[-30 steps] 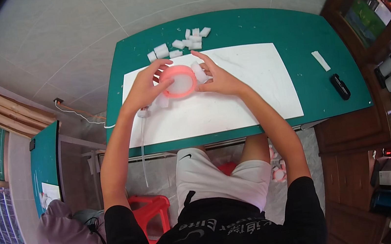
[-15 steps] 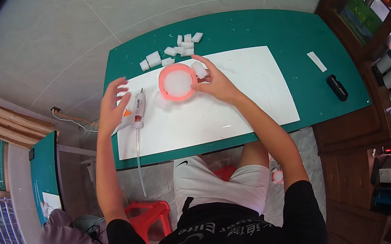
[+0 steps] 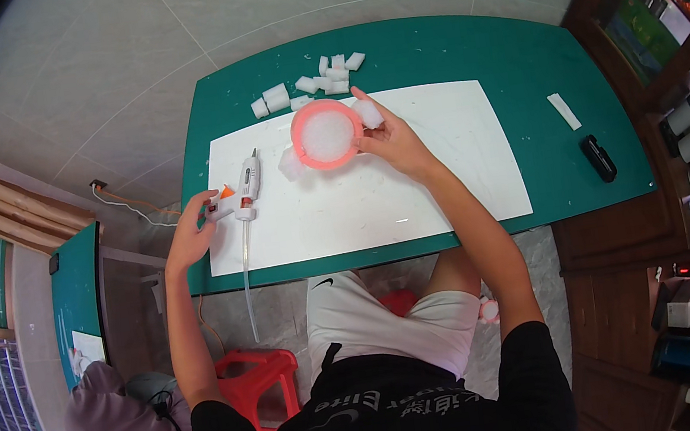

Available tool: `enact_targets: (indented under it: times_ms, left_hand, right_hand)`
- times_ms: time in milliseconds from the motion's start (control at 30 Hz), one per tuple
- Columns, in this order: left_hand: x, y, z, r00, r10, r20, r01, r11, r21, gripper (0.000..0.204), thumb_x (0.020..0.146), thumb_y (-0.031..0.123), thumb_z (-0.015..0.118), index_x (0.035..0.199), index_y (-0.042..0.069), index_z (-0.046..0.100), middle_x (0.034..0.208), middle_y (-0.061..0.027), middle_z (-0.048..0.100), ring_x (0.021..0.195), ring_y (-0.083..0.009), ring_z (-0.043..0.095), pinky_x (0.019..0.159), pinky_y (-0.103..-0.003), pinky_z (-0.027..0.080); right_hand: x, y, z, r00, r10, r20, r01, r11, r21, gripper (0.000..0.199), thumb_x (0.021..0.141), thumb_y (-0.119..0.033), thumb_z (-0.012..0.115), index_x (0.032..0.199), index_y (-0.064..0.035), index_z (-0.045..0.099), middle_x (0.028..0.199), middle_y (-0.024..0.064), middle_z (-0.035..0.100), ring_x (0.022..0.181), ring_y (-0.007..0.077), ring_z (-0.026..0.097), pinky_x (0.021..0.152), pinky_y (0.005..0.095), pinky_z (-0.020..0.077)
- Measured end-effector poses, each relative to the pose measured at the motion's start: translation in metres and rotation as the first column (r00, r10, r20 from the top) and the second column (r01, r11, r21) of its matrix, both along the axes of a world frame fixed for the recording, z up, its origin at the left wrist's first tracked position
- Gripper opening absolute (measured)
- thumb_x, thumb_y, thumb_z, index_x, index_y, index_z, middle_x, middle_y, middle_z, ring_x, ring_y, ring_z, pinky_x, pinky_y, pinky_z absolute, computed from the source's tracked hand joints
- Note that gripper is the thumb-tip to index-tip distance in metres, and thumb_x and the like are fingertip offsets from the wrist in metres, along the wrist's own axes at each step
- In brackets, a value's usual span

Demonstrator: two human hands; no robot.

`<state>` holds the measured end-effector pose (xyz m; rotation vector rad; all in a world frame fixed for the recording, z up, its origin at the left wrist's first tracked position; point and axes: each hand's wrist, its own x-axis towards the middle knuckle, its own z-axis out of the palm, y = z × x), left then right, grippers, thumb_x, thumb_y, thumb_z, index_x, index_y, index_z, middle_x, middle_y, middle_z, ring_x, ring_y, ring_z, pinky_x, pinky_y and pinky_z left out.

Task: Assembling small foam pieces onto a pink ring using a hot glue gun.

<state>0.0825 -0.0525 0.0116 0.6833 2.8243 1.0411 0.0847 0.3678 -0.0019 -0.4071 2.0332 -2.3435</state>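
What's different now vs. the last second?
Left hand let go of the pink ring and moved left and toward the body; its fingers are now at the handle of the glue gun, though whether they grip it isn't clear. The ring shifted slightly right and away. Unchanged: right hand holding the ring, loose white blocks, black case.

This looks like a small craft workroom. 2 green tables (image 3: pixel 445 45) and a glue gun (image 3: pixel 248 183) show it.
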Motion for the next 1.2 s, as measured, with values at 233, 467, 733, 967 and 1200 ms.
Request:
enact_targets:
  times_ms: [233,467,733,967,1200]
  left_hand:
    - [-0.001,0.014,0.009,0.999,-0.027,0.026,0.028,0.998,-0.051,0.064,0.071,-0.009,0.05,0.134,0.004,0.049,0.137,-0.0175,0.048,0.125,-0.0326,0.05,0.104,-0.036,0.042]
    - [-0.011,0.025,0.004,0.985,-0.142,-0.098,0.12,0.973,-0.198,0.063,0.07,-0.009,0.054,0.132,0.004,0.051,0.136,-0.017,0.05,0.125,-0.0342,0.049,0.104,-0.038,0.043]
    - [-0.01,0.038,0.011,0.981,-0.156,-0.112,0.119,0.952,-0.283,0.052,0.07,-0.007,0.055,0.12,0.003,0.054,0.123,-0.014,0.056,0.11,-0.0333,0.053,0.095,-0.039,0.044]
    - [-0.02,0.036,-0.007,0.916,-0.214,-0.339,0.112,0.948,-0.297,0.05,0.068,-0.009,0.054,0.116,0.002,0.056,0.119,-0.0129,0.056,0.105,-0.035,0.052,0.091,-0.04,0.045]
    - [-0.027,0.035,-0.009,0.817,-0.039,-0.575,-0.024,0.995,-0.102,0.036,0.079,0.0,0.063,0.115,0.001,0.056,0.115,-0.016,0.058,0.103,-0.0357,0.057,0.089,-0.04,0.047]
  right_hand:
    - [0.0,0.003,-0.001,0.998,-0.055,-0.036,0.056,0.998,0.032,0.082,0.083,-0.007,0.073,0.154,-0.016,0.032,0.115,0.0099,0.06,0.098,0.0156,0.059,0.09,0.0302,0.0498]
    - [0.002,0.002,0.004,0.994,-0.108,-0.034,0.112,0.982,0.153,0.083,0.082,-0.008,0.073,0.154,-0.0164,0.032,0.151,0.0125,0.041,0.123,0.0237,0.052,0.101,0.0346,0.0448]
    - [0.001,0.007,-0.002,0.992,-0.1,-0.076,0.11,0.982,0.156,0.086,0.082,-0.014,0.076,0.154,-0.0221,0.03,0.156,0.013,0.033,0.143,0.0302,0.033,0.113,0.0454,0.0321]
    - [0.002,0.007,0.001,0.989,-0.119,-0.087,0.132,0.979,0.153,0.086,0.082,-0.011,0.075,0.154,-0.021,0.03,0.155,0.014,0.034,0.141,0.0304,0.036,0.113,0.0436,0.0336]
    - [0.005,0.003,0.007,0.979,-0.177,-0.102,0.19,0.973,0.129,0.089,0.081,-0.004,0.076,0.155,-0.0166,0.029,0.146,0.0136,0.045,0.125,0.0229,0.051,0.108,0.0372,0.0387]
